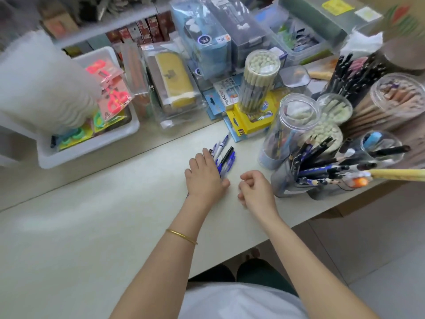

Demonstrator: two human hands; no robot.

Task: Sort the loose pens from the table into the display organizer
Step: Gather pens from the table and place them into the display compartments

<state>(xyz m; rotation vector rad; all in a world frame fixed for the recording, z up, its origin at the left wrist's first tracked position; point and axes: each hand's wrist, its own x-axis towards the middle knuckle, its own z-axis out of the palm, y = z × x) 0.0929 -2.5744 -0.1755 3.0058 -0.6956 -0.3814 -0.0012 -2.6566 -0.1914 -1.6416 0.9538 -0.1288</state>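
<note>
Several loose pens (pixel 224 153), blue, white and black, lie in a small pile on the pale table (pixel 115 203). My left hand (pixel 204 178) lies flat beside and partly over the pile's left side, fingers straight and touching the pens. My right hand (pixel 255 189) hovers just right of the pile with its fingers curled and nothing visible in them. The grey display organizer (pixel 322 173) stands at the right, its compartments full of dark pens and pencils leaning outward.
Clear tubs of pencils (pixel 259 81) and a clear jar (pixel 292 125) stand behind the organizer. A white bin of scissors packs (pixel 89 134) sits at the left. Pencil cases and boxes crowd the back. The table edge runs at lower right.
</note>
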